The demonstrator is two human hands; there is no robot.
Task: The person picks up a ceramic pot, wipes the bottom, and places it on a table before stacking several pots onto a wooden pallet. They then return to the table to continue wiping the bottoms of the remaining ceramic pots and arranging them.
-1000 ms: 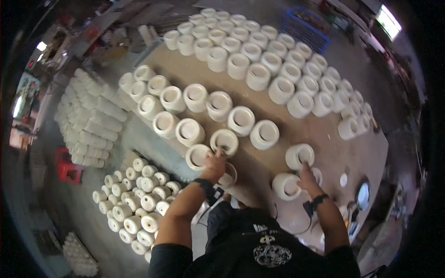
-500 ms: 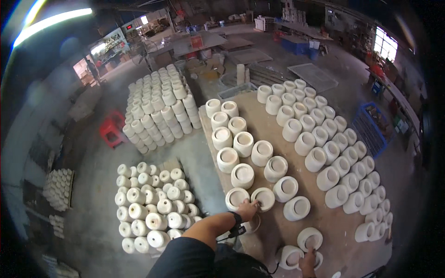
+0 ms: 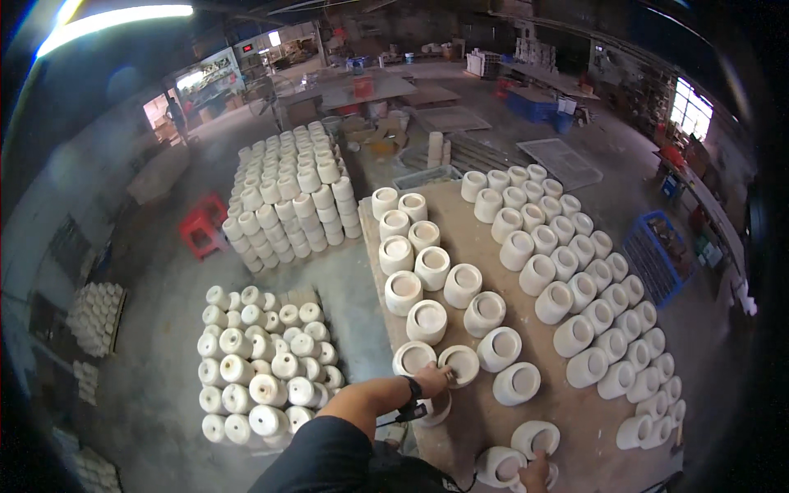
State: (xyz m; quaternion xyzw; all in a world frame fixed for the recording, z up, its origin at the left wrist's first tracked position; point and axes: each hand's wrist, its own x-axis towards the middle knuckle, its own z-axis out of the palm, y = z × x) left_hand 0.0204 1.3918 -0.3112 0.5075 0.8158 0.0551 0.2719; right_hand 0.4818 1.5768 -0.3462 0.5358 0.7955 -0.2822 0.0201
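Round white plaster moulds, each with a shallow hollow in its top, stand on a brown board table. My left hand [image 3: 431,380] reaches in from the lower middle, its fingers closed at the near rim of one mould [image 3: 459,364]. Another mould [image 3: 413,359] stands touching it on the left. Near the lower edge, my right hand [image 3: 535,472] has its fingers hooked over the rim of a mould [image 3: 535,439]. A further mould [image 3: 500,467] sits to its left, and part of another shows behind the hand. The right thumb is partly hidden.
Several rows of moulds [image 3: 573,335] fill the table's right side. Left of the table [image 3: 485,238], more moulds [image 3: 267,421] lie on a low pallet. Behind them rises a tall stack [image 3: 288,189], with a red stool [image 3: 203,226] beside it. A blue crate [image 3: 655,251] stands at right.
The whole view has shifted slightly. Both hands stay at the same moulds, and I see no mould clearly moved on the table.
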